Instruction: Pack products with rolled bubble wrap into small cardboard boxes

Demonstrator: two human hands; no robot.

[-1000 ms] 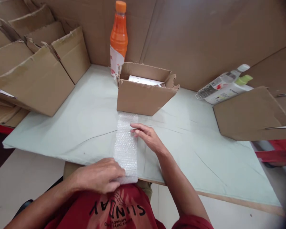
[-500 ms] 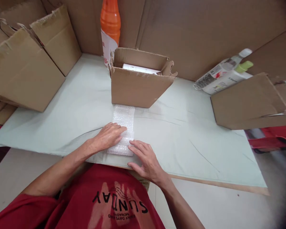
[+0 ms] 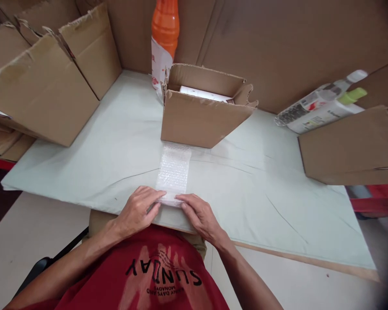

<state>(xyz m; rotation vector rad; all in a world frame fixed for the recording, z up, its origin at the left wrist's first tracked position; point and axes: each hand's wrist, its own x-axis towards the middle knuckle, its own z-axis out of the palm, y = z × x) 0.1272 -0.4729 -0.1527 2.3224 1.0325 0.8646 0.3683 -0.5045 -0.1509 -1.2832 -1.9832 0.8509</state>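
A strip of clear bubble wrap (image 3: 173,170) lies flat on the pale green cloth, its far end close to the front of a cardboard box (image 3: 200,118). At the near end it looks folded or rolled into a thicker edge; whether anything lies inside I cannot tell. My left hand (image 3: 140,209) grips the left corner of that edge between thumb and fingers. On the right corner, my right hand (image 3: 200,215) holds it the same way, fingers on top and thumb at the near side.
Behind the box stands an orange-topped bottle (image 3: 164,38). Open cardboard boxes (image 3: 48,90) fill the left side. At right are another box (image 3: 349,148), a clear bottle (image 3: 323,97) and a white bottle with a green cap (image 3: 326,114). The cloth-covered table (image 3: 261,206) ends near my shirt.
My left hand has moved from the top of the bubble wrap down to its near left corner. My right hand has closed on the near right corner. The view has shifted slightly.
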